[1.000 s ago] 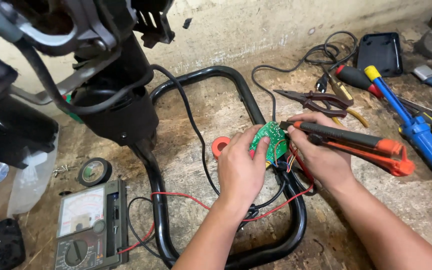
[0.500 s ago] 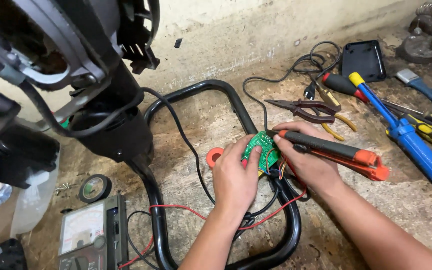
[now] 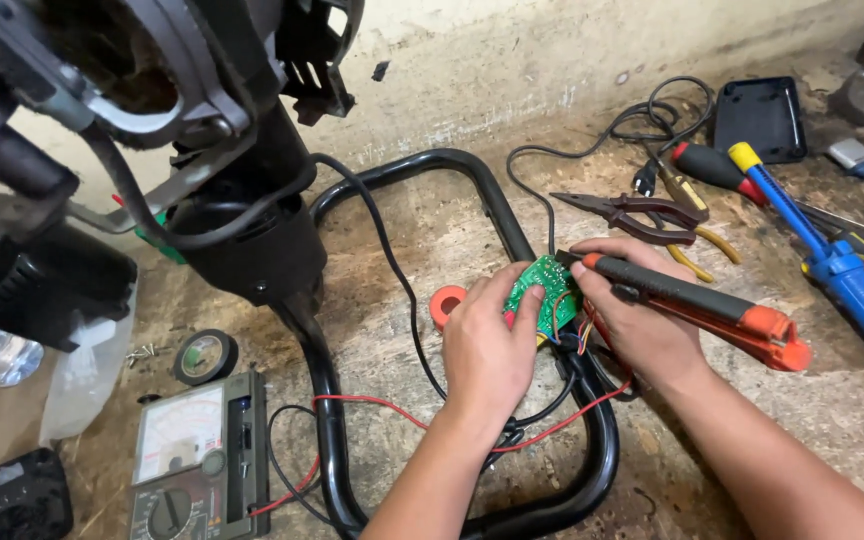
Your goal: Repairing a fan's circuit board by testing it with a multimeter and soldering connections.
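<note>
Left hand (image 3: 487, 345) pinching green circuit board (image 3: 544, 290), right hand (image 3: 637, 315) gripping orange-black utility knife (image 3: 697, 305) against it

Work surface: a rough, stained concrete floor (image 3: 432, 240), brown-grey and scuffed, filling the lower and centre frame. Along the top edge runs a pale plastered wall (image 3: 512, 50), chipped and discoloured at its base. Lighting is even and diffuse.

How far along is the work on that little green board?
Done: the small green circuit board is out in the open, wires attached. In hand: the left hand steadies it while the right hand puts the orange-and-black tool to its edge. Left: the black cover lies aside, unfitted.
</note>
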